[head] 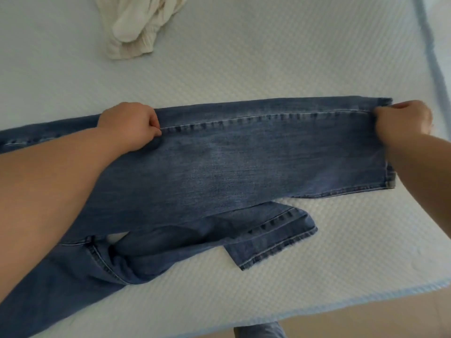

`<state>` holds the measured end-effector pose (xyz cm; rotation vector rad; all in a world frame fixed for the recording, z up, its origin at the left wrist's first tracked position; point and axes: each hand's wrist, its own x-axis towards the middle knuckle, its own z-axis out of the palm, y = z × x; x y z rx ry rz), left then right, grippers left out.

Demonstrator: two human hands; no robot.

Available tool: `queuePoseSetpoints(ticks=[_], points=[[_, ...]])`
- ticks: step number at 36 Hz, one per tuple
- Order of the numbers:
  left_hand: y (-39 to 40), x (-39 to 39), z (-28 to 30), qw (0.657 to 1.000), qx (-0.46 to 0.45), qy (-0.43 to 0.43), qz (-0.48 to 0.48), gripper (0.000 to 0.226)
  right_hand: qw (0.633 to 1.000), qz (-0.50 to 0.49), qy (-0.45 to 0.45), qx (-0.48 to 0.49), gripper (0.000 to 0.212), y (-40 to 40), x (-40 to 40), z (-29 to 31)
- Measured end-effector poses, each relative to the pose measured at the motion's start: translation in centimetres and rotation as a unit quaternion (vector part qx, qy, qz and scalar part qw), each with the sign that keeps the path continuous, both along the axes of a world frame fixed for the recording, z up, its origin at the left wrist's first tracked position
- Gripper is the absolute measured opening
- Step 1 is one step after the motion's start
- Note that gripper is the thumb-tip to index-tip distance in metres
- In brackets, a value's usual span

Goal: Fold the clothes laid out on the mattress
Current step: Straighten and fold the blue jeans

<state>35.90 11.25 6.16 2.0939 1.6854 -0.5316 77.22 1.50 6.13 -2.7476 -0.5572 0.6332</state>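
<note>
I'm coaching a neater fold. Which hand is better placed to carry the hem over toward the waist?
The right hand: it already grips the upper leg's hem end of the jeans. The left hand pinches the seam mid-leg, a natural pivot.

No readable text, label, brand, number or sign appeared anywhere in the frame. The jeans (244, 162) across the middle showed only plain stitching, with no legible tag, and the quilted mattress (268, 57) carried only a woven pattern.
</note>
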Motion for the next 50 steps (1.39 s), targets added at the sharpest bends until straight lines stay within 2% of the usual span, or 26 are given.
queuePoseSetpoints(ticks=[1,5,9,10,13,18,22,25,30,35,43,46,50], points=[[0.0,-0.2,0.2,1.0,0.004,-0.011,0.009,0.008,1.0,0.004,0.001,0.005,0.028,-0.1,0.2,0.2],[0.0,-0.8,0.9,0.999,0.023,-0.039,0.023,0.011,0.999,-0.013,0.014,0.045,0.038,-0.3,1.2,0.8],[0.2,-0.9,1.3,0.998,0.027,-0.057,0.009,0.009,0.99,-0.047,0.094,0.096,0.015,0.5,3.7,0.3],[0.3,-0.8,1.3,0.998,0.027,-0.062,0.001,0.009,0.988,-0.048,0.11,0.1,0.016,0.7,3.9,0.6],[0.8,-0.6,1.2,0.997,0.015,-0.073,-0.006,0.009,0.99,-0.001,0.098,0.105,0.019,1.0,2.9,2.9],[1.7,-1.1,1.3,0.994,-0.028,-0.104,0.024,0.014,0.978,0.04,0.131,0.157,0.017,1.1,2.9,3.5],[1.9,-1.1,1.4,0.992,-0.035,-0.115,0.027,0.02,0.946,-0.037,0.251,0.202,0.025,1.7,3.9,3.4],[2.3,-1.1,1.3,0.989,-0.055,-0.13,0.036,0.017,0.934,-0.033,0.3,0.193,0.028,1.9,4.9,3.6],[2.0,0.4,0.8,0.992,-0.035,-0.116,-0.03,0.047,0.91,-0.05,0.352,0.212,0.033,2.4,5.4,3.6],[1.5,3.9,-0.2,0.991,0.032,-0.106,-0.069,0.018,0.901,-0.058,0.36,0.234,0.028,2.4,5.8,2.6],[1.0,5.2,-0.8,0.989,0.048,-0.012,-0.142,0.022,0.907,-0.043,0.363,0.21,0.024,2.4,6.5,2.0],[1.5,4.9,-0.2,0.989,0.031,-0.02,-0.146,0.02,0.905,-0.038,0.368,0.212,0.024,2.1,6.5,1.8],[1.5,3.7,1.3,0.987,0.052,-0.054,-0.139,0.012,0.899,-0.034,0.37,0.231,0.024,1.9,6.7,1.4]])
